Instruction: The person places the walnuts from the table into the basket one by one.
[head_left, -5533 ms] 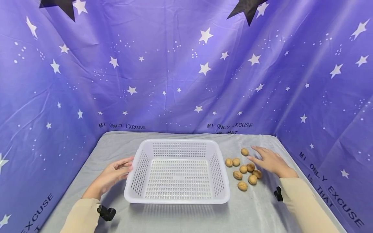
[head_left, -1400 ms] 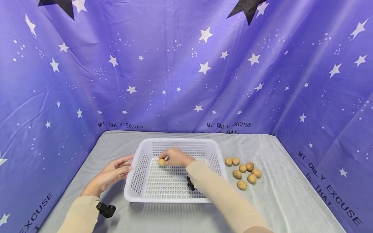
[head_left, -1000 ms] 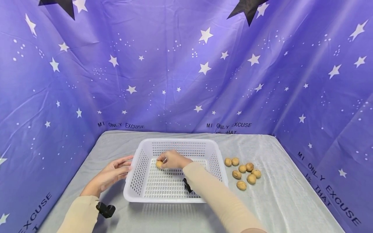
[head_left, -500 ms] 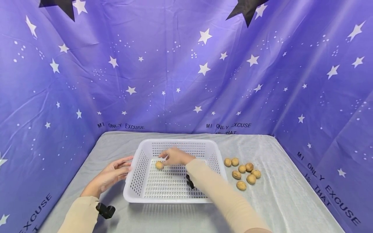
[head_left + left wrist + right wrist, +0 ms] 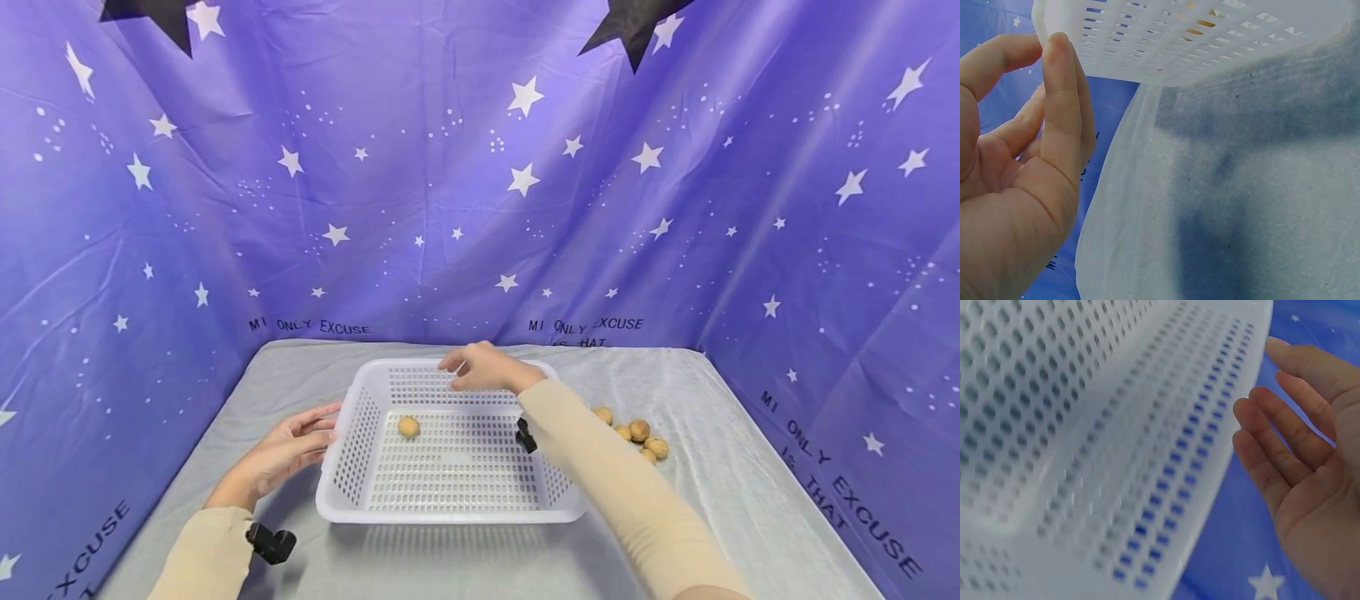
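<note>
A white perforated plastic basket (image 5: 450,517) sits on the grey cloth. One walnut (image 5: 408,427) lies on its floor toward the left side. My left hand (image 5: 276,457) is at the basket's left side, and its extended fingers touch the rim, as the left wrist view also shows. Above the basket's back wall, my right hand (image 5: 486,368) holds nothing. In the right wrist view its fingers (image 5: 1272,456) are loosely bent near the rim, palm bare. To the basket's right lie several more walnuts (image 5: 656,447), some hidden behind the right sleeve.
Grey cloth (image 5: 712,467) covers the table. A blue-purple curtain (image 5: 420,183) with stars and lettering encloses the back and both sides. A black wrist camera (image 5: 272,543) is strapped on the left wrist, another (image 5: 527,435) on the right.
The right hand carried a walnut from the right-hand group into the basket and let it go. It has since risen and moved back and right. The left hand has stayed at the rim.
</note>
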`<state>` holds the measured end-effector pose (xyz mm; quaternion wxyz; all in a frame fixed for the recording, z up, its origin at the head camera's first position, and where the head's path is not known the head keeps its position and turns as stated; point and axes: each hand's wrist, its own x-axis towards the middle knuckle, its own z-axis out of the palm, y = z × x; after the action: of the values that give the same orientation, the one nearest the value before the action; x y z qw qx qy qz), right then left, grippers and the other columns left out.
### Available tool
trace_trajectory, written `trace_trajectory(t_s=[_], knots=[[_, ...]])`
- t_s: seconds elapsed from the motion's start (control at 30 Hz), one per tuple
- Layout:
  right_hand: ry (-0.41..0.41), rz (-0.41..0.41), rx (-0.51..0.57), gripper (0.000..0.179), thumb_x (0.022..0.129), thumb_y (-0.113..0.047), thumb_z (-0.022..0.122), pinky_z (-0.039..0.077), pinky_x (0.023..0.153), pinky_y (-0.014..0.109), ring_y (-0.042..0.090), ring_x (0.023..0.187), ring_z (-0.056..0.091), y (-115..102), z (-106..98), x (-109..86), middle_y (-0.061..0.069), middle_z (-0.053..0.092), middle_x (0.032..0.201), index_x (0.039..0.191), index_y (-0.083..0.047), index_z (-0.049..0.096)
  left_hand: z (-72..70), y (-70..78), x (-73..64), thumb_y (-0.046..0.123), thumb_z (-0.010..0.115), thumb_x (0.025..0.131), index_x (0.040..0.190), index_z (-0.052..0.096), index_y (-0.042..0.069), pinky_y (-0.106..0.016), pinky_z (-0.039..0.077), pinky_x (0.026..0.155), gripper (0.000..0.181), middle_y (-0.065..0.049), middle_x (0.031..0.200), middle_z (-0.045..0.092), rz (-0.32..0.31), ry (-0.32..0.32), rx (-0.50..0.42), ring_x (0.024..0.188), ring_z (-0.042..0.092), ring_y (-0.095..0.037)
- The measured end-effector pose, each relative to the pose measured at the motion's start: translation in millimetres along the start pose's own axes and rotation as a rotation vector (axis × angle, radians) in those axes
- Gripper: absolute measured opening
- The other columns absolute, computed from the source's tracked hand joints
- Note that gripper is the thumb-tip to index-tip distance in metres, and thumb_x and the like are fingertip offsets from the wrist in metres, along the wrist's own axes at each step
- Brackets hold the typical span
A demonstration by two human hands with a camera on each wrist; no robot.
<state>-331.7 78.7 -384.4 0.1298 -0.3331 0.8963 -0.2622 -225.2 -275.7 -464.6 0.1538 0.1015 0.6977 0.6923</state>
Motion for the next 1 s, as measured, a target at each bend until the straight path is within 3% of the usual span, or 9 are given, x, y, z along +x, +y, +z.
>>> trace_trajectory(t_s=[0.23,0.47,0.73,1.0], knots=[[0.113,0.004,-0.023,0.041,0.092,-0.021,0.071,0.053,0.095,0.039,0.021,0.111,0.064,25,-25,-35.0,0.007,0.066,0.127,0.132,-0.016,0.066,1.9,0.1,-0.2,0.005,0.061,0.099,0.155,0.025,-0.006,-0.034,0.054,0.094,0.067,-0.025,0.141,0.049,-0.006,0.010,0.012,0.113,0.063,-0.018],[0.194,0.047,-0.023,0.039,0.092,-0.021,0.074,0.054,0.094,0.042,0.023,0.107,0.066,56,-43,-70.1,0.008,0.068,0.122,0.128,-0.012,0.067,0.7,-0.2,0.4,0.006,0.063,0.099,0.155,0.026,-0.006,-0.034,0.054,0.094,0.068,-0.023,0.140,0.052,-0.010,0.016,0.022,0.113,0.063,-0.018],[0.224,0.095,-0.038,0.035,0.093,-0.019,0.073,0.055,0.091,0.043,0.028,0.105,0.066,92,-56,-105.2,0.011,0.070,0.115,0.126,-0.006,0.068,0.3,-1.1,1.9,0.007,0.065,0.097,0.155,0.028,-0.003,-0.035,0.054,0.095,0.069,-0.021,0.141,0.052,-0.039,0.047,0.011,0.114,0.063,-0.018],[0.197,0.133,-0.031,0.037,0.094,-0.014,0.070,0.055,0.090,0.049,0.036,0.105,0.065,129,-50,-142.6,0.019,0.069,0.115,0.126,0.004,0.065,1.1,0.1,-0.6,0.009,0.064,0.098,0.155,0.026,-0.004,-0.034,0.054,0.095,0.069,-0.024,0.142,0.050,-0.032,0.033,0.025,0.114,0.062,-0.018]])
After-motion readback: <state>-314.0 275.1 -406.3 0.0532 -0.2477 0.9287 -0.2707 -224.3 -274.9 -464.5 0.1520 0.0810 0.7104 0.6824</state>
